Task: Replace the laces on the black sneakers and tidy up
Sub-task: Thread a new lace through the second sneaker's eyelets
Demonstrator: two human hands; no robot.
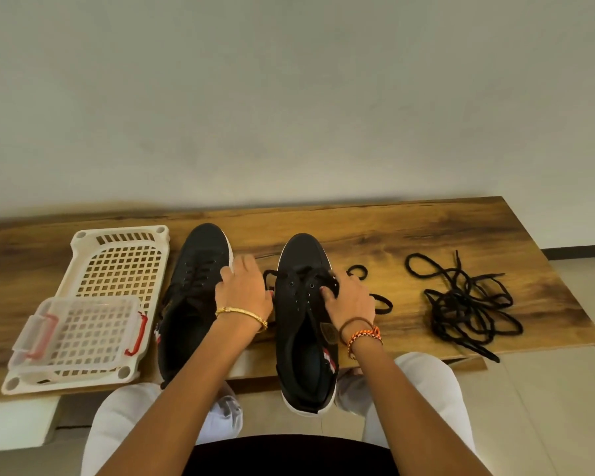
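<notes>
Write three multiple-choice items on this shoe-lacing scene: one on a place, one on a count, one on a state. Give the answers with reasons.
1. Where does the loose pile of black laces lie?
A. In the white basket
B. On the table, right of both sneakers
C. On the floor

2. How many black sneakers are on the wooden table?
A. One
B. Two
C. Three

3. What is the right hand doing?
A. Pinching a lace at the eyelets of the right sneaker
B. Resting flat on the table
C. Lifting the clear container

Answers:
1 B: the tangle sits on bare wood beyond the right sneaker, far from the white basket.
2 B: the left sneaker and the right one stand side by side.
3 A: its fingers close on a black lace over the eyelet rows, while the left hand rests between the shoes.
</notes>
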